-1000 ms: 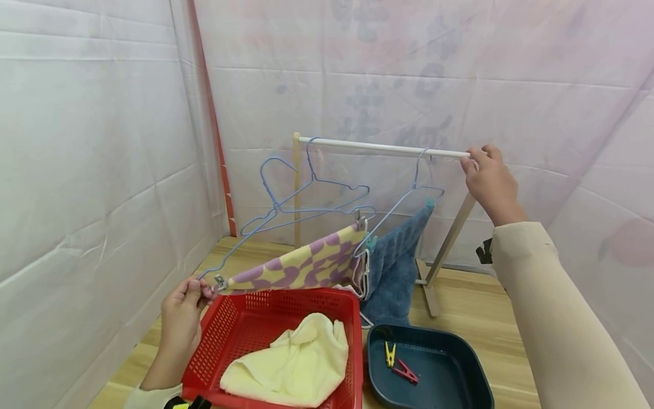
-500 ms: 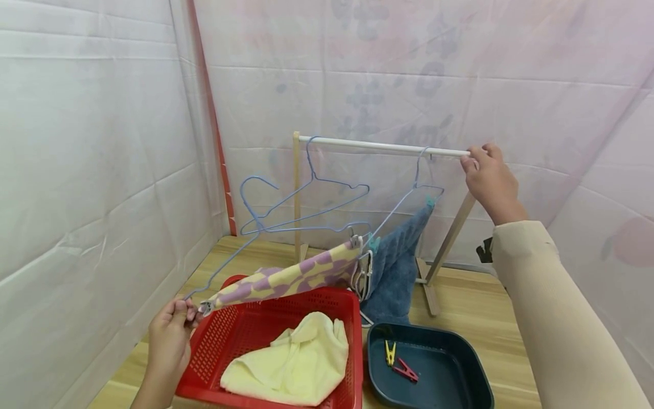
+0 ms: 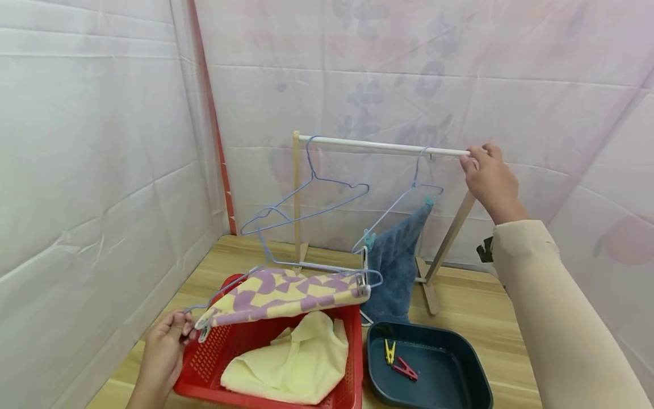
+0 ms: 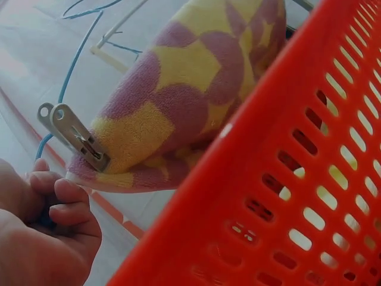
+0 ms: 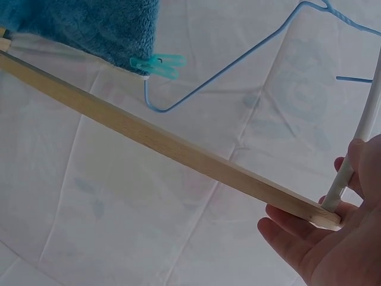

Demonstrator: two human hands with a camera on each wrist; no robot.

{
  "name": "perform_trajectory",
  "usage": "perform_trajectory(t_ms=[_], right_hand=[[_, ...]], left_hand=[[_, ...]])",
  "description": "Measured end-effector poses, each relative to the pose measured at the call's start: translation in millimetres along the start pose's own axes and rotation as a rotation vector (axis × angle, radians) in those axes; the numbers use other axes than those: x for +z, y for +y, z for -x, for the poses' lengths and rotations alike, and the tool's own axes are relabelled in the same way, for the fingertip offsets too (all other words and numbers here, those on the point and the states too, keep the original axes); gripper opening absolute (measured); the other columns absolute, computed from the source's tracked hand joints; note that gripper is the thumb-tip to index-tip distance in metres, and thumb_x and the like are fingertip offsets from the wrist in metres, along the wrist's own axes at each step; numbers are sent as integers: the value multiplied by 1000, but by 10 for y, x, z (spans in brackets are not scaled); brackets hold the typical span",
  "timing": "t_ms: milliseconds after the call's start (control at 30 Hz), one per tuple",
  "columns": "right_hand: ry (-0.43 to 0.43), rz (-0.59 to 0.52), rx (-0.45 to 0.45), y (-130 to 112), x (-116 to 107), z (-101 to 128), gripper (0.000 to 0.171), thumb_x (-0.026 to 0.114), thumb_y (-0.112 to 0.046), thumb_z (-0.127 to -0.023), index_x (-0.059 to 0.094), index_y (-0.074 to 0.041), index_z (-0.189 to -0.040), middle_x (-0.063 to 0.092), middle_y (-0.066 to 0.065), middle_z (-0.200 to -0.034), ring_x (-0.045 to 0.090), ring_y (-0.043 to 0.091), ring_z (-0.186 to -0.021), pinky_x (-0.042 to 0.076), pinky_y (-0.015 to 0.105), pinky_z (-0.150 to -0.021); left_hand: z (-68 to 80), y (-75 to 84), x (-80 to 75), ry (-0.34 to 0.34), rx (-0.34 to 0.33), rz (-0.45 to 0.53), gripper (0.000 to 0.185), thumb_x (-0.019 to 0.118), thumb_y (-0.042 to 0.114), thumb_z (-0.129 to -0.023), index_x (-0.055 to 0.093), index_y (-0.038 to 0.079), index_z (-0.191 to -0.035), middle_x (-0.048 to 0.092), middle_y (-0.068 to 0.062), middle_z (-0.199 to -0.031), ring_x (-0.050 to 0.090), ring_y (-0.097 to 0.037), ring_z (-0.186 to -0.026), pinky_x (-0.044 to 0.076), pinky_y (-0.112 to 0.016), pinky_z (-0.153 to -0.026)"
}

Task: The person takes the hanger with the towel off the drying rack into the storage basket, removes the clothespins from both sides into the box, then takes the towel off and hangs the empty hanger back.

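Note:
My left hand [image 3: 166,341] pinches the lower left corner of a blue wire hanger [image 3: 327,267], tilted over the red basket [image 3: 356,352]. From it hangs a purple and yellow towel [image 3: 286,289], its near corner held by a grey clothespin [image 4: 77,140] right beside my fingertips. Another pale clothespin [image 3: 364,281] sits at the towel's right end. My right hand [image 3: 493,184] grips the right end of the rack's white rod [image 3: 378,145], where the wooden leg [image 5: 166,146] meets it. A blue towel [image 3: 393,261] hangs from a second hanger with teal clothespins [image 3: 369,238].
A third blue hanger [image 3: 339,183] hangs bare at the rod's left. Inside the basket lies a pale yellow cloth [image 3: 291,363]. A dark tray [image 3: 449,392] beside it holds a yellow clothespin [image 3: 390,352] and a red clothespin [image 3: 405,369]. White sheeting [image 3: 102,170] surrounds the table.
My left hand has moved down and left; the held hanger has tipped lower, its hook dropping, and the patterned towel now spreads flatter over the basket. My right hand stays on the rod.

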State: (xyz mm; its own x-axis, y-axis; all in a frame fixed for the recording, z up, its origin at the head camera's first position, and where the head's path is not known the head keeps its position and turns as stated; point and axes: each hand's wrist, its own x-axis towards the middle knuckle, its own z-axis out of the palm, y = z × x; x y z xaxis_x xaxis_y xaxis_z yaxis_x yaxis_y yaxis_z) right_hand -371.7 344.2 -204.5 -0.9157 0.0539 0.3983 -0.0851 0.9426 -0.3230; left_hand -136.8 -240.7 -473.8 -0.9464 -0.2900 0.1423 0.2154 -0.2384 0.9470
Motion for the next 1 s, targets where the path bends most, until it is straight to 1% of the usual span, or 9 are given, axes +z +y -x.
perform_trajectory(t_ms=[167, 267, 367, 433, 533, 633, 733, 833, 1000], right_hand=[[-13, 12, 2, 3, -18, -7, 63, 24, -50, -108, 29, -12, -158, 9, 19, -167, 39, 62, -129, 39, 72, -87], [-7, 50, -13, 3, -40, -25, 63, 25, -50, -108, 32, -10, -157, 14, 22, -166, 38, 64, -128, 37, 74, -92], [2, 102, -33, 1, -64, -50, 63, 26, -49, -108, 34, -9, -156, 21, 26, -162, 34, 65, -128, 27, 75, -102], [3, 135, -39, 11, -81, -66, 64, 25, -50, -108, 33, -9, -156, 23, 27, -162, 31, 65, -130, 17, 76, -108], [-2, 151, -40, 41, -99, -78, 66, 24, -52, -108, 31, -9, -157, 22, 27, -162, 29, 64, -132, 13, 75, -109], [6, 130, -44, 81, -103, -79, 69, 26, -53, -107, 28, -6, -157, 21, 26, -163, 27, 61, -138, 15, 74, -110], [35, 108, -55, 101, -98, -58, 71, 27, -51, -107, 24, -1, -157, 19, 25, -164, 23, 57, -143, 15, 73, -112], [91, 99, -77, 86, -100, -1, 69, 30, -47, -108, 24, 0, -157, 19, 24, -164, 22, 55, -145, 14, 72, -114], [214, 66, -167, -49, -67, 211, 59, 41, -39, -108, 37, 0, -152, 28, 26, -160, 23, 51, -145, 14, 67, -117]], left_hand=[[14, -18, 1, 14, -6, -70, 30, 47, 28, -106, 63, 9, -89, 49, 3, -73, 50, -9, -66, 43, -20, -60], [10, -27, 11, 19, -10, -109, 33, 46, 28, -106, 61, 3, -90, 47, 2, -71, 48, -10, -65, 42, -21, -59], [-2, -37, 20, 12, -20, -158, 42, 44, 28, -107, 54, -10, -94, 45, 1, -71, 47, -10, -64, 41, -21, -57], [-15, -47, 24, 6, -30, -189, 44, 43, 28, -107, 52, -14, -95, 45, 1, -71, 46, -11, -64, 41, -21, -58], [-27, -58, 43, 4, -51, -214, 44, 42, 28, -108, 52, -14, -96, 45, 1, -71, 47, -10, -65, 42, -20, -59], [-33, -57, 61, 6, -81, -233, 42, 41, 27, -108, 54, -10, -96, 46, 1, -72, 47, -9, -67, 43, -19, -60], [-41, -44, 65, 10, -112, -251, 42, 39, 26, -108, 53, -12, -99, 46, 0, -73, 47, -9, -69, 43, -20, -62], [-49, -33, 58, 5, -131, -264, 41, 38, 26, -109, 55, -10, -99, 45, -1, -75, 47, -10, -71, 43, -20, -63], [-47, -18, 46, 0, -141, -269, 39, 38, 27, -109, 56, -6, -97, 45, -1, -75, 46, -10, -71, 43, -20, -63]])
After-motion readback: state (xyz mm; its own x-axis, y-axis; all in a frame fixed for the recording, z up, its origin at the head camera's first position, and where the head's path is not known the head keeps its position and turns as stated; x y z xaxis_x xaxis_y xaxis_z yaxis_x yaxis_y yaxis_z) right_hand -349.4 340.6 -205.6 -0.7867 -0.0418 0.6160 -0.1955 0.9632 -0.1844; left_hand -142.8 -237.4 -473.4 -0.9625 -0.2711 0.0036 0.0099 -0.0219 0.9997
